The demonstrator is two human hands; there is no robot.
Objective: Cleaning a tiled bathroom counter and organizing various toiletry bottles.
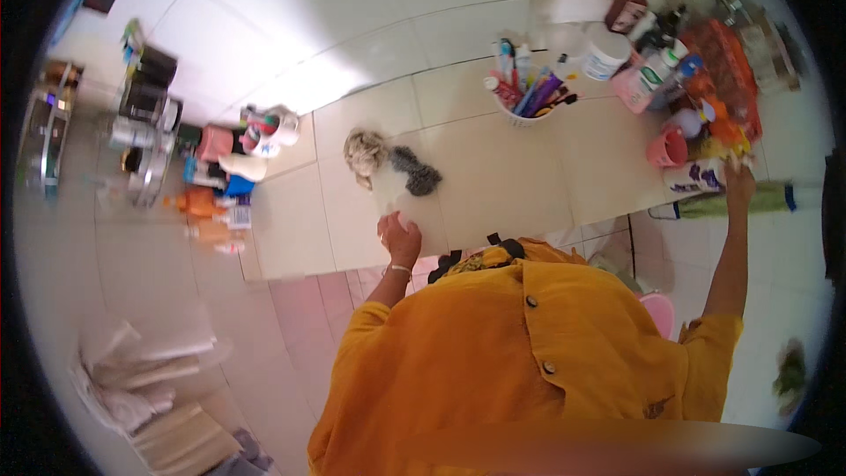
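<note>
My left hand [401,240] rests at the front edge of the tiled counter [502,159], fingers loosely bent and apart, with nothing visible in them. Just beyond it lie a beige, tangled scrubber [365,154] and a dark grey mesh scourer [414,170]. My right arm stretches out to the counter's right end. There my right hand [738,181] closes by a white packet with purple marks [694,178] and several orange and yellow items [727,130]. What its fingers grip is too small and blurred to make out. A pink cup [667,148] stands close to that hand.
A white holder [520,115] of toothbrushes and tubes stands at the back wall, left of a white tub [606,55]. Bottles, one with a green cap [656,66], crowd the right corner. Orange bottles [201,203] and cups line the left end. Fabric [150,370] hangs lower left.
</note>
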